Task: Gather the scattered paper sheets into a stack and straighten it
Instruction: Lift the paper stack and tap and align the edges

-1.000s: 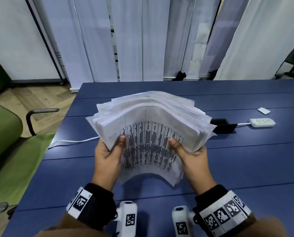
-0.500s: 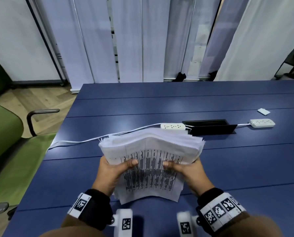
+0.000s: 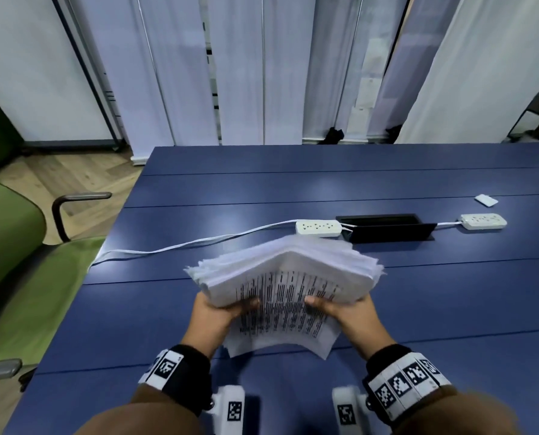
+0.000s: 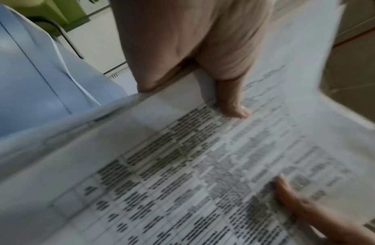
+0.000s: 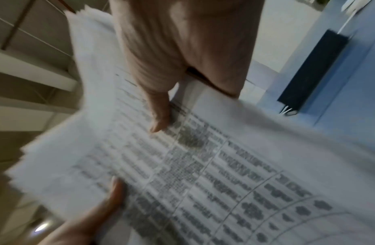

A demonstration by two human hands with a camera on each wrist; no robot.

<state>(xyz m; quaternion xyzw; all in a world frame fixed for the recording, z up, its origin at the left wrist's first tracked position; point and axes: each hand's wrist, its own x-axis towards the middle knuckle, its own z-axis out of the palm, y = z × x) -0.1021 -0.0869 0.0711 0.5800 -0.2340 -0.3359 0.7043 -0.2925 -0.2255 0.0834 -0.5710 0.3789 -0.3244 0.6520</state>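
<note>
A thick stack of white printed sheets point(image 3: 288, 279) stands on edge on the blue table point(image 3: 450, 293), leaning towards me, its top edges ragged. My left hand point(image 3: 218, 312) grips its left side, thumb point(image 4: 232, 102) on the printed front sheet point(image 4: 182, 165), fingers hidden behind. On the stack's right side my right hand point(image 3: 352, 313) grips it, thumb point(image 5: 159, 116) lying on the printed face point(image 5: 203, 165). Both wrist views are blurred.
Behind the stack lie a white power strip point(image 3: 318, 228) with its cable point(image 3: 174, 246), a black cable box point(image 3: 387, 228), a second power strip point(image 3: 484, 221) and a small white item point(image 3: 486, 200). A green chair point(image 3: 20, 246) stands left of the table.
Both hands have brought the stack down from in the air to the table near me. The fanned, bowed sheets have closed up, and the power strip behind has come into view.
</note>
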